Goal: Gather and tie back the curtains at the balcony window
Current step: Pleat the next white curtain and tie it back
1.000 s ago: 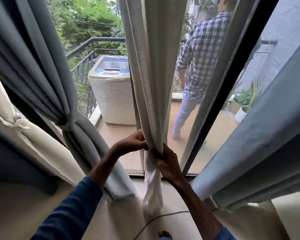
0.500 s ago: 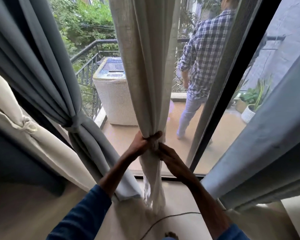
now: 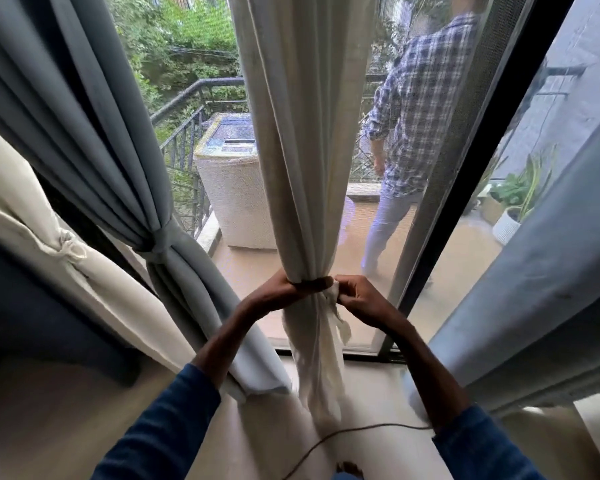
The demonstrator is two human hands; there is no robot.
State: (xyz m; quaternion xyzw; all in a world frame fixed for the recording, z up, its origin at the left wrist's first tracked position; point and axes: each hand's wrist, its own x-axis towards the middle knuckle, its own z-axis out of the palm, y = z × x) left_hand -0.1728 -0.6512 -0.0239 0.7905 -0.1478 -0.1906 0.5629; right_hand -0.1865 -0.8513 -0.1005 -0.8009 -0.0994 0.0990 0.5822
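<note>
Curtain bunch [image 3: 309, 265], L hand [image 3: 279, 291] fingers curled round it, R hand [image 3: 359, 297] shifted right since, fingers pinching cloth end [image 3: 338, 320].

One view, head-worn, wide-angle; the straight window frame [image 3: 492, 168] leans and bows toward the picture's edge. The lens sits above and behind the left hand [image 3: 278, 289] and right hand [image 3: 357, 296], facing forward and down along both forearms. The hands are at arm's reach, low centre, on the cream curtain [image 3: 305, 168]. Beyond the hands: glass, then the balcony floor [image 3: 246, 271]. Under the hands: the room floor [image 3: 371, 386], nearest the lens.
</note>
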